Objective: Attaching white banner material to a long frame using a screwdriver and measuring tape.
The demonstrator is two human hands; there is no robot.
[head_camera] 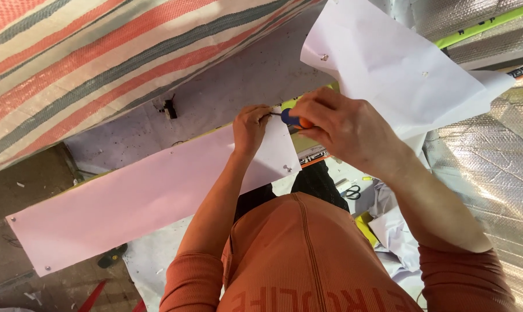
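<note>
The screwdriver (292, 119), with a blue and orange handle, sits at the top corner of the long white sheet (146, 199), its thin shaft pointing left toward the fingertips of the left hand (251, 128). The right hand (342, 128) is wrapped closed around the handle, while the left hand is curled with its fingertips pinched at the tip of the shaft, pressing down on the sheet's corner; whether a screw sits between those fingers cannot be told. The sheet lies along a yellow-edged board (313, 151), with small fasteners already at its corners, one (287, 168) just below the left hand. A second white sheet (388, 63) hangs loose above and to the right of the screwdriver, and scissors (350, 191) lie well below it. In my judgement the main risk is the tip slipping off under pressure and jabbing the fingers held so near it, or tearing the thin sheet. The sheet could also shift or wrinkle at this corner if the left hand eases its hold, and the loose upper sheet may droop over the working spot.
</note>
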